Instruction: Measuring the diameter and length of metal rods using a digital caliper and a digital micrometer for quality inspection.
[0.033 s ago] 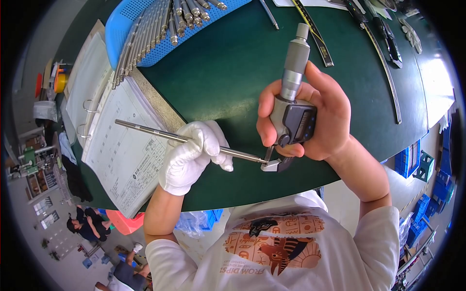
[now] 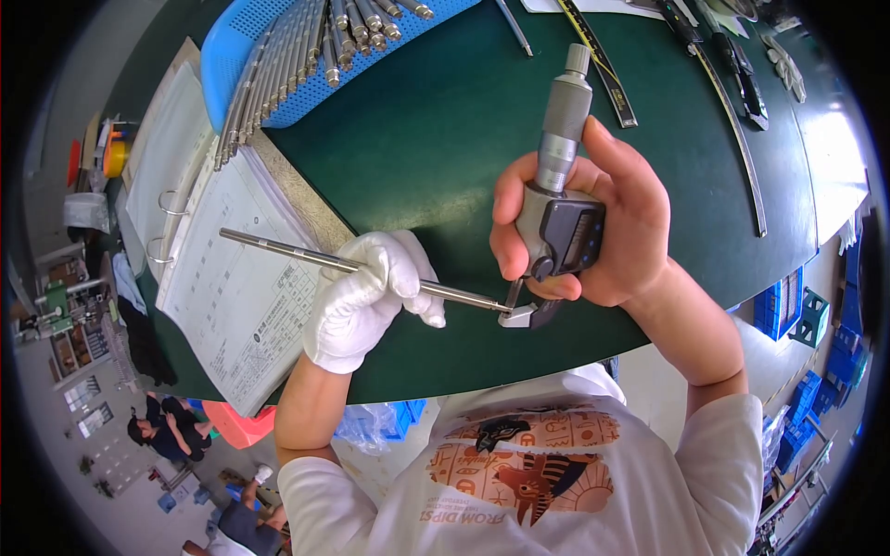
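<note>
My left hand (image 2: 360, 296), in a white glove, is closed round a slim metal rod (image 2: 286, 248) that slants down to the right. The bare right hand (image 2: 607, 218) grips a digital micrometer (image 2: 567, 227), its knurled thimble pointing up and away from me. At the rod's right end, the tip sits between the micrometer's measuring faces, just below my right fingers. Whether both faces touch the rod is too small to tell. Under the left wrist and the rod's far end lies an open ring binder with printed sheets (image 2: 218, 287).
A blue perforated basket (image 2: 222, 69) with several similar rods stands at the far left on the green table (image 2: 417, 167). A single rod (image 2: 513, 26), a ruler (image 2: 601, 65), a caliper-like tool (image 2: 737, 139) and a glove (image 2: 784, 67) lie along the far side. Blue crates (image 2: 779, 304) stand right, beyond the table.
</note>
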`<state>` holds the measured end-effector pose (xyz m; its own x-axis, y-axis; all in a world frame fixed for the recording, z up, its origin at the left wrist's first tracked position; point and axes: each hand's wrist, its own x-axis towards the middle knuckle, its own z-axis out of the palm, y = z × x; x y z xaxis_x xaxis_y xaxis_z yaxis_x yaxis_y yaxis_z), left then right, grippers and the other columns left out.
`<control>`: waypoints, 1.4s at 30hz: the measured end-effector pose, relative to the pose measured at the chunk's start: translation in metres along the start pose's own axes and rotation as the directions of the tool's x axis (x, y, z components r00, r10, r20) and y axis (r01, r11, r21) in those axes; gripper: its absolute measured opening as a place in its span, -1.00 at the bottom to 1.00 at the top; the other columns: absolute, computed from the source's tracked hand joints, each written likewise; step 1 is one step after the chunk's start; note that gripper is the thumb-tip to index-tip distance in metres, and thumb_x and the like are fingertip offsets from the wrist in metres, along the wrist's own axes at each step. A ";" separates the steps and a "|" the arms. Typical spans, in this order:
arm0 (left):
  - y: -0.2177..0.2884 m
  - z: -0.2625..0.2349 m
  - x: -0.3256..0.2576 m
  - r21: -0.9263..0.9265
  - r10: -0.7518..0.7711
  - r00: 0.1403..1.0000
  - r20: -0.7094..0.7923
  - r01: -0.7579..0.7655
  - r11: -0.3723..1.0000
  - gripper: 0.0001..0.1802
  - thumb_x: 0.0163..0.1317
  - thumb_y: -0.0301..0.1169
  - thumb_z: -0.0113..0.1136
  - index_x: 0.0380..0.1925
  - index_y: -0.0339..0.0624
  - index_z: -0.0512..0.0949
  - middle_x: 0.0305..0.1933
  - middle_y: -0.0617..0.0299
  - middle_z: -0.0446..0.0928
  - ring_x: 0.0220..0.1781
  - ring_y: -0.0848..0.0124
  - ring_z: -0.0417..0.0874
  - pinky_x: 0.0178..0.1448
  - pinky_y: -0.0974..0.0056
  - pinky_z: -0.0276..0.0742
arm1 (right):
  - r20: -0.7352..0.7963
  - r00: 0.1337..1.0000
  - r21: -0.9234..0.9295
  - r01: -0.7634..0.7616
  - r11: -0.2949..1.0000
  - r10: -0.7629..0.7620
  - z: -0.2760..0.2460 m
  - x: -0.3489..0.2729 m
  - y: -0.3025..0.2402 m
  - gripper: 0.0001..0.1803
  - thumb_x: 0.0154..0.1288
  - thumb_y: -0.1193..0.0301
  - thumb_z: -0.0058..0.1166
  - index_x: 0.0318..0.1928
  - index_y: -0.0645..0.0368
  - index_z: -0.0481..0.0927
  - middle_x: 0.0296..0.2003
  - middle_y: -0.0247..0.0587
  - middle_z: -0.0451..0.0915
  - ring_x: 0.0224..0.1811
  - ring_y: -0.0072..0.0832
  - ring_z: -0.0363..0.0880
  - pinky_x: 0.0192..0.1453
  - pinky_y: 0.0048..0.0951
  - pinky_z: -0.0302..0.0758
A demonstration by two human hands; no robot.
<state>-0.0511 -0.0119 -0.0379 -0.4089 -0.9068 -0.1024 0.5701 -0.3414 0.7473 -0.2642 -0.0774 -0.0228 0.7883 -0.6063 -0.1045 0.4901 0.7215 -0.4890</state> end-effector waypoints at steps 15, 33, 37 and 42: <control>0.000 0.000 -0.001 0.004 0.001 1.000 -0.016 -0.001 1.000 -0.69 0.11 -0.20 0.01 -0.56 -0.26 0.41 -0.54 0.09 0.35 -0.50 0.23 0.49 -0.38 0.25 0.44 | -0.110 0.993 -0.078 -0.041 0.996 0.032 0.006 0.001 0.001 -0.28 0.09 -0.22 -0.36 -0.42 0.28 0.48 -0.60 -0.07 0.52 -0.77 -0.56 0.30 -0.74 -0.63 0.20; -0.002 0.000 0.000 -0.018 0.009 1.000 -0.027 -0.010 1.000 -0.71 0.10 -0.25 0.02 -0.56 -0.30 0.42 -0.53 0.08 0.35 -0.48 0.25 0.48 -0.36 0.21 0.46 | -0.130 0.990 0.003 -0.054 0.999 0.054 0.004 0.001 0.004 -0.32 0.20 -0.12 -0.53 -0.34 0.27 0.45 -0.56 -0.06 0.51 -0.69 -0.57 0.34 -0.73 -0.64 0.22; -0.001 0.001 0.001 -0.008 0.008 1.000 -0.026 -0.008 1.000 -0.70 0.10 -0.24 0.02 -0.56 -0.30 0.41 -0.53 0.08 0.35 -0.48 0.25 0.48 -0.36 0.21 0.46 | -0.062 0.998 0.053 -0.001 0.999 0.004 -0.001 0.001 0.006 -0.31 0.24 -0.10 -0.55 -0.28 0.32 0.41 -0.53 0.14 0.46 -0.65 -0.46 0.37 -0.76 -0.65 0.28; 0.000 0.002 0.001 0.012 0.008 0.999 -0.037 -0.008 1.000 -0.68 0.11 -0.22 0.02 -0.57 -0.29 0.40 -0.53 0.08 0.35 -0.48 0.24 0.48 -0.37 0.22 0.45 | -0.063 0.998 0.040 0.011 0.999 -0.008 -0.001 0.001 0.007 -0.31 0.22 -0.13 -0.50 -0.27 0.31 0.42 -0.51 0.12 0.47 -0.63 -0.47 0.38 -0.75 -0.66 0.29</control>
<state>-0.0532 -0.0121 -0.0367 -0.3778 -0.9180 -0.1206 0.5649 -0.3317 0.7556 -0.2604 -0.0731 -0.0278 0.7592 -0.6321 -0.1552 0.5128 0.7277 -0.4555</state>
